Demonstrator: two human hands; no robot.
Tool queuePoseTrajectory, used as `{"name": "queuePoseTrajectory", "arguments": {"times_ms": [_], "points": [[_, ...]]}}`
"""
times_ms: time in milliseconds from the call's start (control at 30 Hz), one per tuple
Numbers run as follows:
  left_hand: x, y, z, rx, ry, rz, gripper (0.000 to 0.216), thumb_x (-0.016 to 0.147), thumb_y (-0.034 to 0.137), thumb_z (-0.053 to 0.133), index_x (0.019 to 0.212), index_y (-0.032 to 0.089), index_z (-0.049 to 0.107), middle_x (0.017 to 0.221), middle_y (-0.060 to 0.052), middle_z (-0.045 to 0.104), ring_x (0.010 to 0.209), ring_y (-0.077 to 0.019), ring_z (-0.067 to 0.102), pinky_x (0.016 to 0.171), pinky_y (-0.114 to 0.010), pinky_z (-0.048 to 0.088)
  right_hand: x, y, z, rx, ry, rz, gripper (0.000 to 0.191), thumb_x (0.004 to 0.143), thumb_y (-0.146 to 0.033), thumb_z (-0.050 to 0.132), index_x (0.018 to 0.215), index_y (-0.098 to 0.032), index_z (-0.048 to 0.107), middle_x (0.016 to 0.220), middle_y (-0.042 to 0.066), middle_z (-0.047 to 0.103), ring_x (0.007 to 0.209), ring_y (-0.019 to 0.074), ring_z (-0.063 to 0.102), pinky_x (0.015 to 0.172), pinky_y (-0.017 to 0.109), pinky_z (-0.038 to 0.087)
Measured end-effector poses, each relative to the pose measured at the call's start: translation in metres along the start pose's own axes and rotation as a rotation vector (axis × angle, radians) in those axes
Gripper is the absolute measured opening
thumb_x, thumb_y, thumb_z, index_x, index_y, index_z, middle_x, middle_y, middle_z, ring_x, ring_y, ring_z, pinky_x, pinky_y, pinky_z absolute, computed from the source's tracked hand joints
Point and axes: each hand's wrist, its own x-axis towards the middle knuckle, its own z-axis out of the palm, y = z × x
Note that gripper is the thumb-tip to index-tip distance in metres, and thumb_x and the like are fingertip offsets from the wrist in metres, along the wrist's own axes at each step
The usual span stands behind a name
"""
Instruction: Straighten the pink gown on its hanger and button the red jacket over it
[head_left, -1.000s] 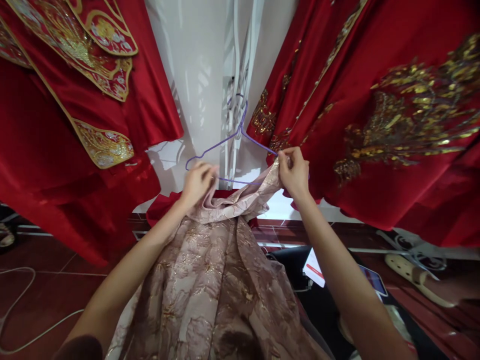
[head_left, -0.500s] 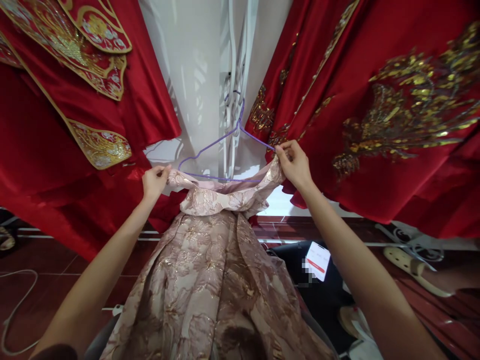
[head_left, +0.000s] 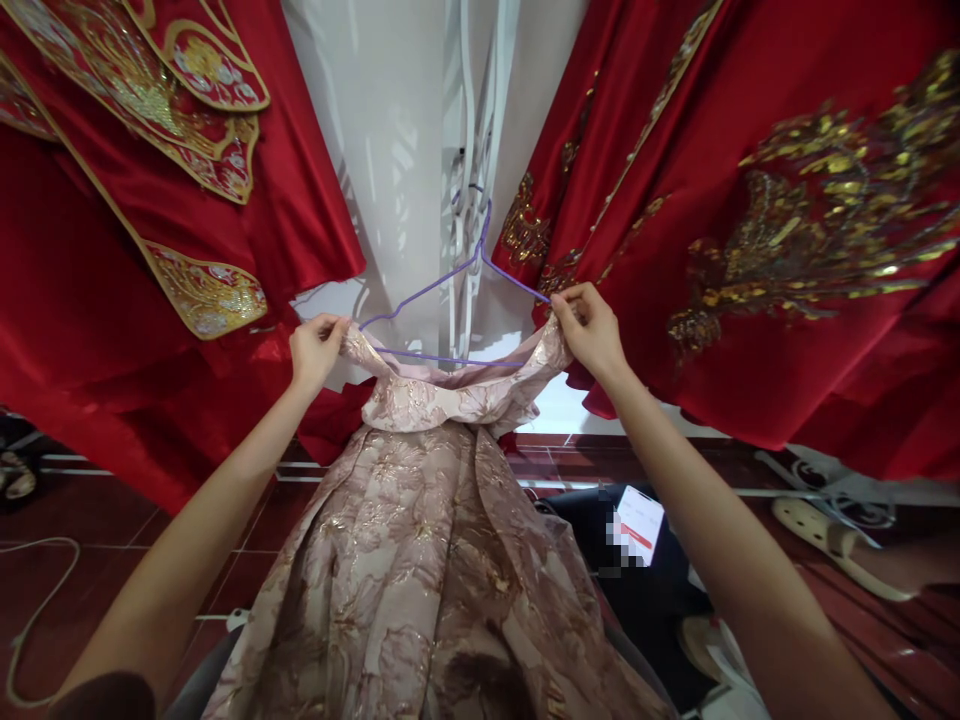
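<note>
A pink dress (head_left: pixel 405 500) with a shiny floral pattern hangs down in front of me, its skirt spreading to the bottom of the view. A thin purple hanger (head_left: pixel 435 284) sits inside its neckline, with the hook up near a white rack. My left hand (head_left: pixel 318 352) pinches the dress's left shoulder band at the hanger's left end. On the other side, my right hand (head_left: pixel 589 325) pinches the right shoulder band against the hanger's right end. Both hands are closed, and the band is stretched between them.
Red garments with gold embroidery hang at left (head_left: pixel 300 190) and right (head_left: pixel 757 370). White rack bars (head_left: pixel 469 120) stand between them. Lower right are a lit phone (head_left: pixel 637 525) on something dark and a person's foot in a beige clog (head_left: pixel 832 545). A white cable (head_left: pixel 56 590) lies on the tiled floor.
My left hand has risen slightly and moved a little right, lifting the left shoulder band up over the hanger's left end. My right hand stays at its spot.
</note>
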Motion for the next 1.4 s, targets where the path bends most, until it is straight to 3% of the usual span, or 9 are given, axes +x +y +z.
{"name": "queuePoseTrajectory", "arguments": {"times_ms": [200,300,467,567,733,933,1067,1233,1400], "points": [[0.012,0.051,0.023,-0.115,-0.100,0.107,0.024,0.079,0.040,0.061,0.079,0.018,0.069,0.077,-0.001,0.070,0.073,-0.0141,0.063,0.069,-0.023,0.048,-0.005,-0.002,0.001,0.007,-0.009,0.025,0.036,0.083,-0.058,0.049,0.085,-0.022,0.053,0.063,-0.001,0.051,0.056,0.0136,0.046,0.058,0.029,0.038],[0.019,0.058,0.027,-0.228,-0.174,0.123,0.026,0.078,0.042,0.061,0.082,0.017,0.067,0.083,-0.003,0.071,0.079,-0.0153,0.064,0.075,-0.024,0.049,-0.006,-0.002,0.001,0.024,-0.026,0.023,0.036,0.083,-0.058,0.049,0.085,-0.022,0.053,0.062,-0.001,0.049,0.056,0.0139,0.046,0.058,0.030,0.038],[0.025,0.006,0.024,-0.339,-0.142,-0.268,0.026,0.090,0.038,0.043,0.095,0.016,0.056,0.084,-0.008,0.068,0.073,-0.0152,0.065,0.070,-0.028,0.052,-0.005,0.000,0.001,0.026,-0.042,0.038,0.036,0.083,-0.057,0.049,0.085,-0.021,0.053,0.062,-0.001,0.050,0.056,0.0134,0.046,0.057,0.028,0.037],[0.010,-0.036,0.021,-0.076,-0.402,-0.499,0.024,0.082,0.021,0.048,0.106,0.017,0.050,0.086,-0.006,0.066,0.072,-0.0144,0.064,0.066,-0.027,0.051,-0.005,0.000,0.002,0.019,-0.033,0.038,0.036,0.083,-0.057,0.048,0.085,-0.021,0.053,0.063,-0.002,0.050,0.057,0.0129,0.046,0.058,0.028,0.037],[-0.024,-0.078,0.014,0.081,-0.734,-0.503,0.030,0.048,0.014,0.072,0.077,0.016,0.063,0.070,-0.003,0.065,0.076,-0.0230,0.063,0.075,-0.031,0.048,-0.004,0.001,0.001,0.021,-0.049,0.053,0.038,0.082,-0.059,0.049,0.084,-0.022,0.053,0.061,-0.003,0.048,0.056,0.0124,0.044,0.057,0.027,0.036],[-0.013,-0.089,-0.017,0.087,-0.865,-0.400,0.035,0.062,0.050,0.066,0.080,0.020,0.066,0.087,-0.004,0.068,0.083,-0.0217,0.061,0.078,-0.029,0.047,-0.001,0.004,0.001,0.026,-0.066,0.064,0.039,0.082,-0.061,0.048,0.085,-0.022,0.054,0.061,-0.002,0.048,0.057,0.0135,0.045,0.059,0.028,0.038],[0.023,-0.049,-0.030,0.085,-0.554,-0.295,0.033,0.071,0.052,0.059,0.084,0.021,0.063,0.085,-0.003,0.066,0.082,-0.0205,0.058,0.075,-0.029,0.046,0.000,0.003,0.000,0.046,-0.075,0.057,0.037,0.082,-0.059,0.050,0.084,-0.022,0.054,0.061,-0.001,0.047,0.060,0.0148,0.047,0.060,0.030,0.040],[0.058,0.045,-0.011,0.043,-0.164,-0.102,0.020,0.077,0.037,0.058,0.073,0.018,0.057,0.069,-0.001,0.055,0.072,-0.0168,0.052,0.072,-0.028,0.044,-0.003,-0.008,-0.005,0.044,-0.086,0.044,0.036,0.082,-0.059,0.050,0.078,-0.023,0.051,0.062,-0.001,0.048,0.060,0.0150,0.048,0.062,0.031,0.041],[0.044,0.125,0.028,-0.124,-0.132,0.034,0.021,0.083,0.038,0.057,0.078,0.018,0.051,0.066,0.001,0.047,0.071,-0.0152,0.051,0.071,-0.029,0.043,-0.010,-0.019,-0.007,0.011,-0.072,0.037,0.036,0.083,-0.057,0.049,0.072,-0.024,0.047,0.057,-0.003,0.044,0.053,0.0131,0.041,0.059,0.030,0.039]]}}
